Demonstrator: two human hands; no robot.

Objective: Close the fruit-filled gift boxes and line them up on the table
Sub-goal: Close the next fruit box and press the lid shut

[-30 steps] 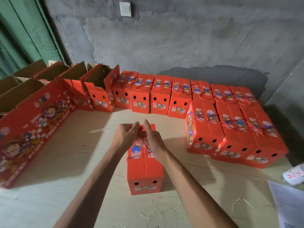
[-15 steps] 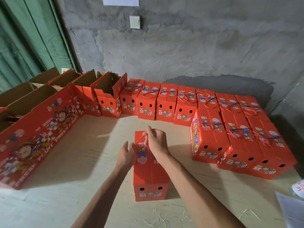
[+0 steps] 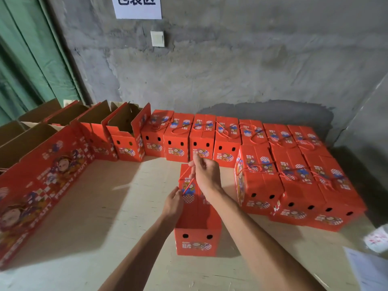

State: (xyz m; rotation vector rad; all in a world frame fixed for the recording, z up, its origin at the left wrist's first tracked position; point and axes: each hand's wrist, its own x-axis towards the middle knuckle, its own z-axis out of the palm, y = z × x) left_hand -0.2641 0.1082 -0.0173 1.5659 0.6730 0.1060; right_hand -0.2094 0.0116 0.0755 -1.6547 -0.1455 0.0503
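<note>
A closed red gift box [image 3: 197, 238] stands alone in the middle of the wooden table [image 3: 105, 206]. My right hand [image 3: 206, 175] is above its far end and pinches the red cord handle [image 3: 186, 175], which is pulled up taut. My left hand [image 3: 174, 203] rests against the box's left side near the top, fingers relaxed. Several closed red boxes [image 3: 210, 139] stand in a row along the back wall. More closed boxes [image 3: 294, 185] sit in a block at the right.
Several open red boxes [image 3: 126, 135] with brown insides stand at the back left. A long red printed carton side [image 3: 42, 181] runs along the left. White papers [image 3: 369, 267] lie at the right front edge. A grey concrete wall is behind.
My right hand has lifted the cord handle higher above the box. My left hand has dropped from the top to the box's left side. The camera has tilted up.
</note>
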